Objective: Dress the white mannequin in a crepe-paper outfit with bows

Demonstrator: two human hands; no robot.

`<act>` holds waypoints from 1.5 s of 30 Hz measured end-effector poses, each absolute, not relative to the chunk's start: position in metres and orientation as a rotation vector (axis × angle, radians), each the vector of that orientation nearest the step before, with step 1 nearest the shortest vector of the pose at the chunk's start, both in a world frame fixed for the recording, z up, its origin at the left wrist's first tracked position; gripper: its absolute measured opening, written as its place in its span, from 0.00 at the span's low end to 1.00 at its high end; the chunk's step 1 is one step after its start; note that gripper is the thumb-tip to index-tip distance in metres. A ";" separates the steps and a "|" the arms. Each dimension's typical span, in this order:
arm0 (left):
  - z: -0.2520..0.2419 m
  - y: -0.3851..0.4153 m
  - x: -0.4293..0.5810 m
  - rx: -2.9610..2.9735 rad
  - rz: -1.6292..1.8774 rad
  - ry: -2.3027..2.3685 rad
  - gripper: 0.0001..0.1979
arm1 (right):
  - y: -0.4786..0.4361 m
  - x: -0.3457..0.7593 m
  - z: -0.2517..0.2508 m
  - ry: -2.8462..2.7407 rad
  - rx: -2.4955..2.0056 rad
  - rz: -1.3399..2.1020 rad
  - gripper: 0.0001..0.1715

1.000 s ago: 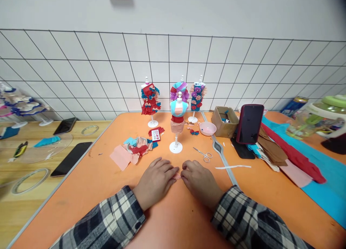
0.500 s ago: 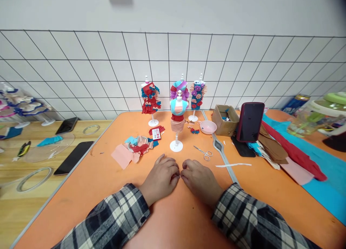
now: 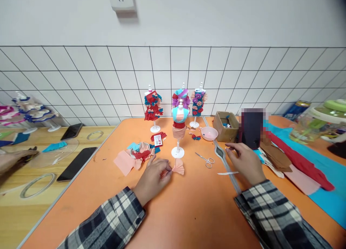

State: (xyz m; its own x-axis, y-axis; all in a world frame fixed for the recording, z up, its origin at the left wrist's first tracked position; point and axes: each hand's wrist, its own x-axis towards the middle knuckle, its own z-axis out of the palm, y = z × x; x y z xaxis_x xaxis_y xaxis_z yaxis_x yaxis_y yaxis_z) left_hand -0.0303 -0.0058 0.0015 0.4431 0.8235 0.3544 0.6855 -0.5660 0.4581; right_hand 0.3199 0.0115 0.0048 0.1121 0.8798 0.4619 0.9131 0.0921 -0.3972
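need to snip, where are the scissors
In the head view the scissors lie on the orange table, just right of the front mannequin's white base.

A plain white wall (image 3: 216, 14) fills the far side, with a white power socket (image 3: 121, 0) high up, left of centre. A black wire grid (image 3: 170, 70) runs along the wall's lower part. An orange table (image 3: 189, 213) spans the near ground, and a pale wooden table (image 3: 16, 213) adjoins it on the left. The light is soft and even.
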 end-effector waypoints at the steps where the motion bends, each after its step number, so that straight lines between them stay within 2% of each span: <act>1: 0.003 -0.007 -0.029 2.459 0.767 1.316 0.06 | 0.013 0.329 0.005 -1.735 -1.796 -0.081 0.19; 5: 0.005 -0.009 -0.028 2.459 0.672 1.345 0.07 | 0.015 0.355 0.005 -1.731 -1.895 -0.080 0.19; 10: 0.005 -0.009 -0.029 2.506 0.570 1.306 0.08 | 0.008 0.389 0.005 -1.778 -2.019 0.186 0.17; 14: 0.007 -0.013 -0.025 2.510 0.548 1.284 0.10 | 0.003 0.398 0.004 -1.789 -2.010 0.250 0.19; 22: -0.001 -0.019 -0.020 2.470 0.474 1.279 0.09 | 0.002 0.309 -0.002 -2.067 -1.687 0.219 0.16; 28: 0.002 -0.024 -0.013 2.439 0.547 1.296 0.08 | -0.002 0.259 -0.016 -2.262 -1.816 0.070 0.18; 32: 0.005 -0.023 -0.009 2.464 0.444 1.398 0.08 | -0.006 0.252 -0.017 -2.291 -1.826 0.051 0.20; 36: 0.001 -0.021 -0.003 2.446 0.429 1.527 0.07 | -0.022 0.232 -0.012 -2.215 -1.683 0.218 0.22; 39: -0.002 -0.019 0.002 2.430 0.422 1.598 0.07 | -0.036 0.210 -0.011 -2.183 -1.547 0.359 0.20; 45: -0.003 -0.018 0.005 2.426 0.414 1.623 0.07 | -0.048 0.187 -0.013 -2.287 -1.575 0.474 0.15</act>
